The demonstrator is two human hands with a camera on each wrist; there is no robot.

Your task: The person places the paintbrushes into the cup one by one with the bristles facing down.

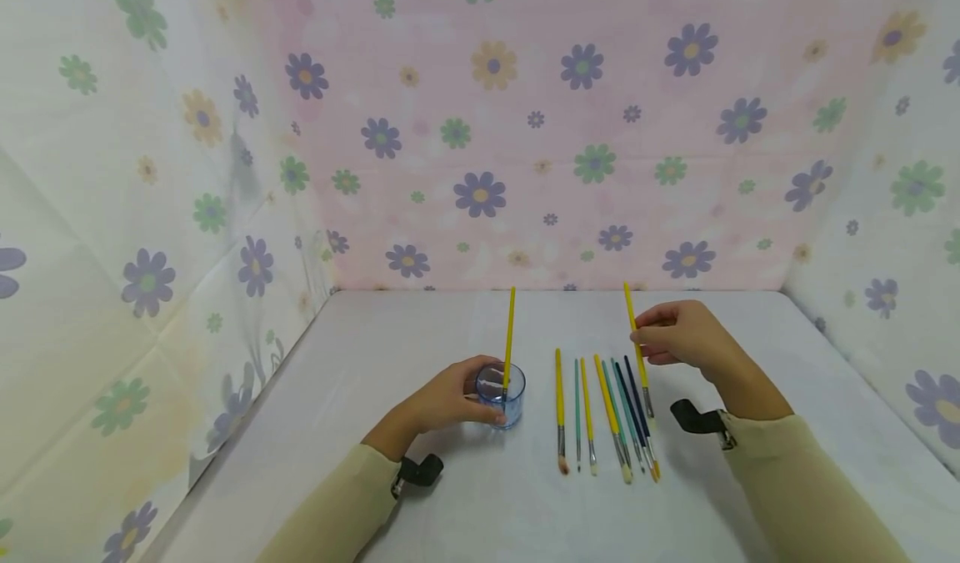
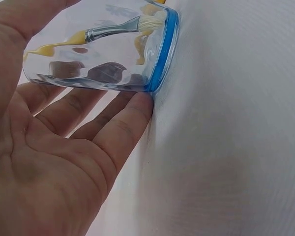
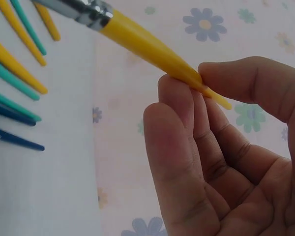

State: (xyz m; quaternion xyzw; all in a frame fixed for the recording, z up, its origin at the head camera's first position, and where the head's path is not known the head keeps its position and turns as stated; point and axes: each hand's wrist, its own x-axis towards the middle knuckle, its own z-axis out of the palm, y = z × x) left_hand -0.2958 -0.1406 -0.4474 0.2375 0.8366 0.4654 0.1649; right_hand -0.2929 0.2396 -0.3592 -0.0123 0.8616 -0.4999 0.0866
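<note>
A clear glass (image 1: 512, 414) with a blue base stands on the table, and my left hand (image 1: 452, 396) grips it round the side. Inside it one yellow paintbrush (image 1: 510, 329) leans upright; its pale bristles (image 2: 151, 22) point to the glass's bottom in the left wrist view. My right hand (image 1: 678, 335) pinches a second yellow paintbrush (image 1: 639, 354) by its handle between thumb and fingers, bristles downward. That brush is held above the right end of a row of paintbrushes (image 1: 606, 404) lying side by side on the table, with yellow, teal and dark blue handles.
The white tabletop (image 1: 420, 321) ends at a pink flowered cloth wall (image 1: 525, 204) behind. Flowered cloth also hangs at the left (image 1: 150, 238) and right (image 1: 885, 238) sides. The glass stands left of the brush row, with a gap between them.
</note>
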